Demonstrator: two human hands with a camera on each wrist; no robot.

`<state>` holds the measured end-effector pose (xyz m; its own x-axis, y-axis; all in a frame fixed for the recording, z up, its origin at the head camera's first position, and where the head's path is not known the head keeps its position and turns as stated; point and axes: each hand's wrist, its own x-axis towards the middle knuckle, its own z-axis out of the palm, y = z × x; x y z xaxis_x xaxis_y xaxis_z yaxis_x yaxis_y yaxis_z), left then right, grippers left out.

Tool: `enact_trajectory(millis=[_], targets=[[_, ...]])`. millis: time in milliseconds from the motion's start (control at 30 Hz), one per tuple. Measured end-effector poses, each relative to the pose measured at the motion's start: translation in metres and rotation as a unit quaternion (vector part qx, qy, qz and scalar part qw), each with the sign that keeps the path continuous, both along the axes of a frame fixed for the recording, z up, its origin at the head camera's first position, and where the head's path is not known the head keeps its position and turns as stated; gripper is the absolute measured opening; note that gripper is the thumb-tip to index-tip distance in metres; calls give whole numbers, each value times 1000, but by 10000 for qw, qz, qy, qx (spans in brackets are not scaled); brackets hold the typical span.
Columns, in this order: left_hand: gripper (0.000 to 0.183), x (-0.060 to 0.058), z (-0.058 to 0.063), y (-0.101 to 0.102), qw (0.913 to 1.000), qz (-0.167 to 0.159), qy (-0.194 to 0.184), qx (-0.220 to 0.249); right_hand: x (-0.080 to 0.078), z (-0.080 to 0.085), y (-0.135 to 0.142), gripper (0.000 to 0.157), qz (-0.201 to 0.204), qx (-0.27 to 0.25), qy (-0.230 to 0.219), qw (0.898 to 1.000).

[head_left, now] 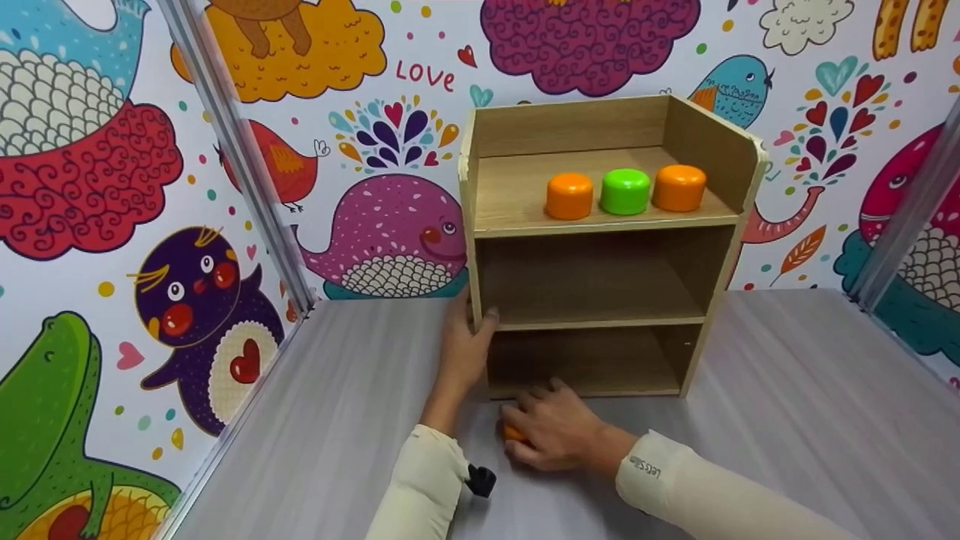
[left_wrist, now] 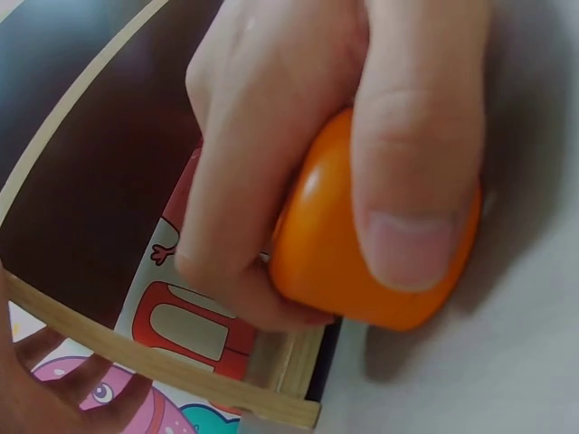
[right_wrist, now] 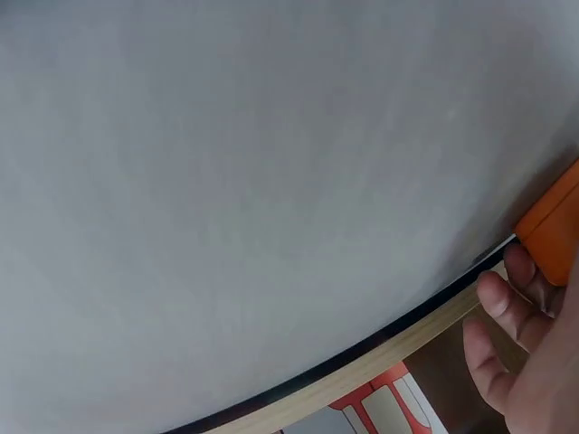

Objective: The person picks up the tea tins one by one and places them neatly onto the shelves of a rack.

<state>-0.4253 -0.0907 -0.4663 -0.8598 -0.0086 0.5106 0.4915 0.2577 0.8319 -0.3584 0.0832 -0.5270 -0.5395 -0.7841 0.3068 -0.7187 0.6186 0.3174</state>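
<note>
A small wooden shelf unit (head_left: 592,277) stands on the table. My left hand (head_left: 463,349) grips its left side panel, thumb at the front edge and fingers on the outer side; some of those fingers show at the left wrist view's lower left. Just in front of the bottom shelf, my right hand (head_left: 559,431) holds an orange round-topped cylinder (left_wrist: 317,244) low over the table, between thumb and fingers. On the top shelf sit an orange cylinder (head_left: 569,197), a green cylinder (head_left: 625,193) and another orange cylinder (head_left: 679,188), in a row near the front edge.
The grey table (head_left: 360,397) reaches out on both sides of the unit. Walls with cartoon animal prints enclose it, with a metal post (head_left: 247,165) at the left corner. A black camera piece (head_left: 481,481) sticks out from the left sleeve (head_left: 424,480).
</note>
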Motion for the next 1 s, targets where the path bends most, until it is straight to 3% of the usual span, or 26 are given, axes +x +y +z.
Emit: enact_trajectory(millis=[100, 333, 467, 600, 833, 1000], targets=[[58, 3, 1, 1, 10000, -3, -15, 60, 1, -1, 1, 37, -41, 11, -67, 10000], [56, 30, 23, 2, 10000, -52, -59, 52, 4, -2, 1, 38, -150, -5, -297, 9994], [55, 33, 28, 2, 9999, -32, -117, 9, 4, 0, 1, 39, -275, -4, -421, 9987], [55, 33, 30, 2, 10000, 11, -37, -11, 5, 5, 3, 42, -397, 117, -424, 9982], [59, 2, 0, -1, 9996, 174, 9, -216, 11, 19, 6, 44, -467, 184, -640, 9967], [59, 3, 0, -1, 9997, 161, 1, -163, 16, 30, 6, 46, -407, -11, -693, 9968]])
